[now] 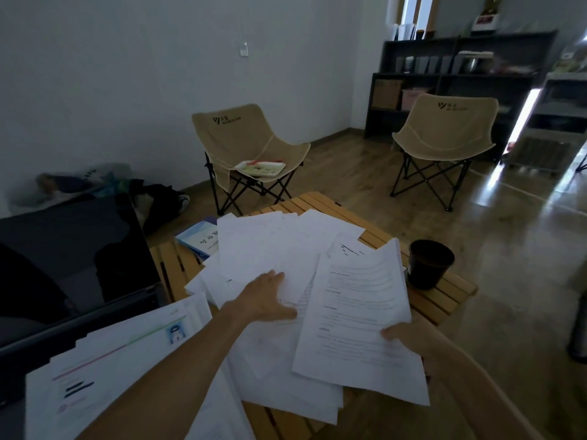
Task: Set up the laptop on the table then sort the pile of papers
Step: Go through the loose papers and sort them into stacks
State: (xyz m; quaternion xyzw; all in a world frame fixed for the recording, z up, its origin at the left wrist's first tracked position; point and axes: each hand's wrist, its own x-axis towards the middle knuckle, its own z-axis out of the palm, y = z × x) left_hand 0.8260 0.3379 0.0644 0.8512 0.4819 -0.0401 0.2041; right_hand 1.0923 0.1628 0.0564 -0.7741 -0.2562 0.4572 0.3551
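The loose pile of white printed papers point(279, 249) lay fanned across the slatted yellow wooden surface point(444, 300), sheets overlapping at many angles. The right hand point(409, 339) gripped a thick sheaf of white typed pages point(359, 312) at its near right edge, thumb curled over the top sheet and the fingers hidden beneath, so that the sheaf was tilted up above the pile. Just to the left of that grip, the left hand point(270, 300) rested flat on the spread sheets, fingers straight and together, palm down, holding nothing.

Further left of both hands, a separate stack of white forms with a green line and a small blue photo point(120, 354) overlapped the base of the open dark grey laptop point(73, 265), whose black screen stood upright at the left end of the surface. Beyond the left hand, at the far side of the pile, a blue and white booklet point(198, 239) showed partly from under the sheets. Beyond and to the right of the right hand's grip, a black cup point(430, 263) stood upright on the slats, near the sheaf but apart from it.

Well beyond the surface stood two beige folding fabric chairs point(244, 138) on the wooden floor, the left one carrying a flat white packet point(260, 168) on its seat. A dark shelving unit point(457, 77) lined the far right wall.
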